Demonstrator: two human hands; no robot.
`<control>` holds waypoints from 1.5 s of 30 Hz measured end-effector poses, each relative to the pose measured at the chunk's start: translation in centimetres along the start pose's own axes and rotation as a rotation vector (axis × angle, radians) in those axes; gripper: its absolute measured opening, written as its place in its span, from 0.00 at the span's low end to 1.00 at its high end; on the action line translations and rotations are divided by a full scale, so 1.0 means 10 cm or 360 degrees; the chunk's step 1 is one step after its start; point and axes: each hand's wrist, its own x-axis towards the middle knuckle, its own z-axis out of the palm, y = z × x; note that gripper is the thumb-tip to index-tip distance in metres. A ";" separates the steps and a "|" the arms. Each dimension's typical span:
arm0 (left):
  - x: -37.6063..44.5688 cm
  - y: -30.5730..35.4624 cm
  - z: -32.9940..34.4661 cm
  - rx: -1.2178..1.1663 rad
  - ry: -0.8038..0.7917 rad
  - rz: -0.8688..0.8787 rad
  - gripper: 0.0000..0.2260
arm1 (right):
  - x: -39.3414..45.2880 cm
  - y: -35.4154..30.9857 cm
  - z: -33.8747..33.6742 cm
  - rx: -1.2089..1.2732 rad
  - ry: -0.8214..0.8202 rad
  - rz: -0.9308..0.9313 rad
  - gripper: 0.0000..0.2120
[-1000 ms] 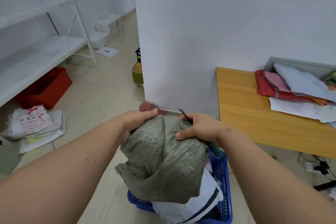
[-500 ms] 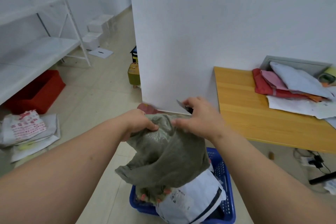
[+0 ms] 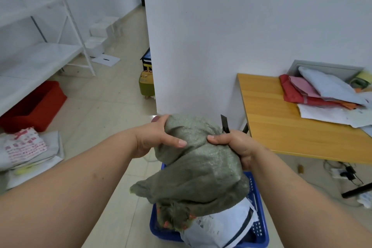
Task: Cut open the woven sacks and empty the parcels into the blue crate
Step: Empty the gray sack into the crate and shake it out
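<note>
- Grey-green woven plastic sack [image 3: 197,169] hangs upside down over the blue perforated plastic crate [image 3: 259,225], long axis near vertical, frayed mouth pointing down at the crate's left rim.
- Left hand [image 3: 155,139] bunches the sack's top, fingers curled tight.
- Right hand [image 3: 235,145] pinches the fabric and also holds a dark-bladed utility knife [image 3: 225,124], tip up.
- Risk: blade near fabric and the left hand's fingers; a shake could nick either.
- White plastic mailer [image 3: 219,225] leans at the crate's front edge and may spill out.

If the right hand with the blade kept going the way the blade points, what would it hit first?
Probably the white wall. The right hand grips the sack and a knife pointing up and away; nothing else shows in that line, though depth is unclear.
</note>
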 end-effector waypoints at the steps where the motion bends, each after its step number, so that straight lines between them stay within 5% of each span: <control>1: 0.01 -0.01 -0.01 -0.0039 -0.0010 0.0014 0.35 | 0.01 0.01 0.02 0.0094 -0.0057 0.0050 0.18; 4: 0.09 -0.01 0.00 -0.0186 0.0057 0.0026 0.25 | 0.09 0.02 0.11 0.0042 -0.0060 0.0017 0.22; 8: 0.24 -0.02 -0.03 -0.0097 0.0343 -0.0059 0.15 | 0.24 -0.13 0.19 -0.1231 0.0590 -0.0411 0.30; 10: 0.32 0.02 -0.06 -0.0180 0.0481 -0.0052 0.12 | 0.27 -0.28 0.21 -0.1473 0.0823 -0.0678 0.31; 15: 0.57 0.27 -0.05 -0.0357 0.0643 -0.0106 0.11 | 0.45 -0.41 0.23 -0.1323 0.0112 -0.0471 0.45; 20: 0.81 0.38 -0.07 -0.0006 0.0904 0.0037 0.33 | 0.83 -0.48 0.02 -0.0832 0.0220 -0.0508 0.25; 24: 0.89 0.35 -0.16 0.0446 0.1169 -0.0048 0.41 | 1.05 -0.63 -0.22 0.0011 0.0299 -0.0406 0.26; 28: 0.88 0.41 -0.12 -0.0121 0.0689 -0.0370 0.41 | 1.09 -0.90 -0.21 0.0567 0.0022 -0.0182 0.18; 31: 0.94 0.50 -0.14 -0.0741 0.0343 -0.0313 0.43 | 1.08 -0.99 -0.15 0.0696 -0.0225 -0.0120 0.21; 33: 0.97 0.56 -0.17 -0.0982 0.0223 -0.0150 0.35 | 1.13 -0.98 -0.10 0.0571 -0.0283 -0.0078 0.24; 35: 0.95 0.60 -0.19 -0.1022 0.0229 -0.0094 0.29 | 1.19 -0.97 -0.06 0.0156 -0.0076 -0.0200 0.27; 38: 0.98 0.55 -0.23 -0.0801 0.0416 -0.0054 0.20 | 1.28 -0.97 -0.02 -0.0692 0.0460 -0.0467 0.37; 40: 1.03 0.52 -0.25 -0.0512 0.0667 -0.0008 0.15 | 1.32 -0.98 0.02 -0.0976 0.0740 -0.0597 0.31; 42: 1.09 0.54 -0.29 -0.0186 0.0907 0.0077 0.14 | 1.29 -1.02 0.13 -0.0715 0.0683 -0.0603 0.22; 45: 1.11 0.65 -0.35 0.0849 0.1087 0.0259 0.16 | 1.17 -1.07 0.36 -0.0093 0.0340 -0.0435 0.22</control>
